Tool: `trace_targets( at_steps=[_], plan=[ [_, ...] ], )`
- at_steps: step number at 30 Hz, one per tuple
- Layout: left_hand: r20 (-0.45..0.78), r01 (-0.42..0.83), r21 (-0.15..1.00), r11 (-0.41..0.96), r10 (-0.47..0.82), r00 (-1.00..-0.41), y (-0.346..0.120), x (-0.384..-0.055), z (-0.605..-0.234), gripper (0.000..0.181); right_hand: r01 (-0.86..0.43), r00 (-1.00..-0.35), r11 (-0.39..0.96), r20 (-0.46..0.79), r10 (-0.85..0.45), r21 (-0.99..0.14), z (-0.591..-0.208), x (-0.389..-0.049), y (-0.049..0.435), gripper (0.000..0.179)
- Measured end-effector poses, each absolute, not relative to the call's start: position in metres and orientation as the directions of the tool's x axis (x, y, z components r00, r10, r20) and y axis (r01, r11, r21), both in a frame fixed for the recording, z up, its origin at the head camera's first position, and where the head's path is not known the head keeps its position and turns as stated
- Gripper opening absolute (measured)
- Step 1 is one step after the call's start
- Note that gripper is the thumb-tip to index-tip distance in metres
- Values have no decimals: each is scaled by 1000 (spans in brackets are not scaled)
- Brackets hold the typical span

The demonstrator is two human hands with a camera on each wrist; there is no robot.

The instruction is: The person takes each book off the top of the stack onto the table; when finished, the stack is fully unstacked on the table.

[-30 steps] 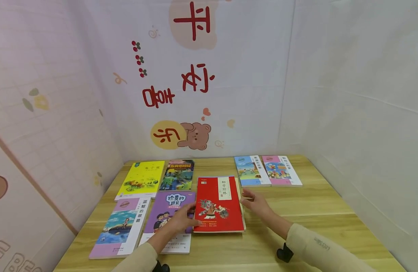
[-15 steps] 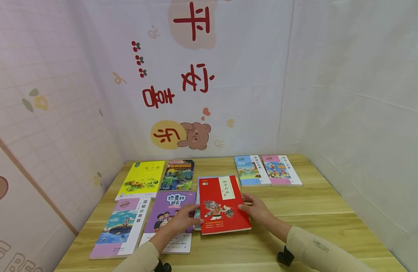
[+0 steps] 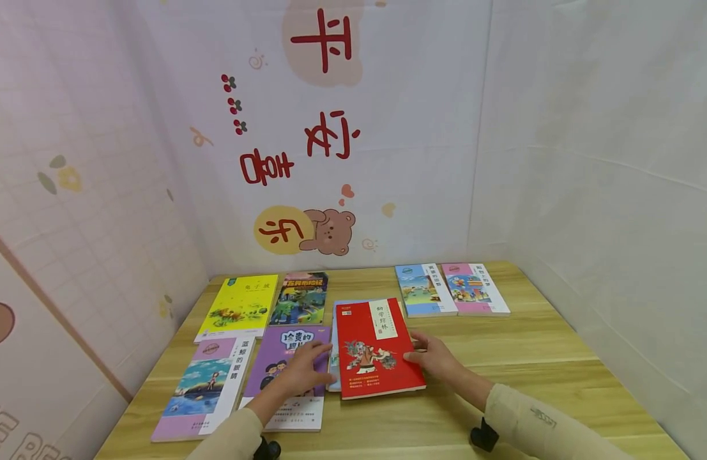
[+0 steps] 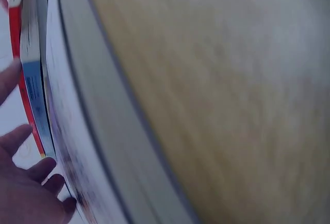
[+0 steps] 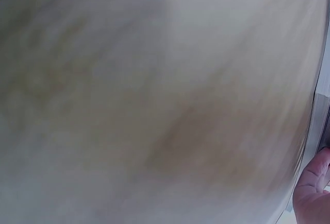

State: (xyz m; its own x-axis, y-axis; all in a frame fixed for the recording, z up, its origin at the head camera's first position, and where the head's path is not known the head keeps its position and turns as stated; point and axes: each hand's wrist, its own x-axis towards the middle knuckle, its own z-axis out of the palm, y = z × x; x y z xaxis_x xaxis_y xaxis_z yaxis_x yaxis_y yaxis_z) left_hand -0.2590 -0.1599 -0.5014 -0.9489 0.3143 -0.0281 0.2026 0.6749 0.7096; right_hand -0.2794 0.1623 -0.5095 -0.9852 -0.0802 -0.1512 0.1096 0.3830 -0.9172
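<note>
The red book (image 3: 378,358) lies slightly turned on top of a light-blue book (image 3: 334,374), whose left side shows from under it. My right hand (image 3: 439,361) grips the red book's right edge, thumb on the cover and fingers out of sight beneath. My left hand (image 3: 298,374) is at the stack's left side, above the purple book (image 3: 261,364), with fingers spread. In the left wrist view, the fingers of my left hand (image 4: 26,183) stand beside the edges of the stacked books. The right wrist view catches only part of my right hand (image 5: 313,185) against page edges.
On the left lie a yellow book (image 3: 241,306), a dark comic-style book (image 3: 299,300) and a pink-and-white book (image 3: 204,390). A blue book (image 3: 422,291) and a pink book (image 3: 474,287) lie at the back right. Fabric walls (image 3: 416,160) enclose the wooden table (image 3: 531,383).
The red book has shifted right and turned, uncovering the light-blue book's left side. My right hand has come to grip its edge; my left hand has moved slightly off it.
</note>
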Motion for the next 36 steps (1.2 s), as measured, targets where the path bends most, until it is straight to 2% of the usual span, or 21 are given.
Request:
trace_targets(
  at_steps=[7,28,36],
  plan=[
    [-58,265,632,728,386,-921,-172,-264,-506,82,130,-982,365,-172,-84,-922,-511,-280,163,62],
    [-103,264,647,715,426,-899,-175,-265,-503,80,131,-976,365,-185,-116,-922,-507,-279,164,56],
    [-112,256,646,719,421,-900,-175,-264,-503,81,179,-969,277,-218,-117,-944,-500,-277,172,60]
  ],
)
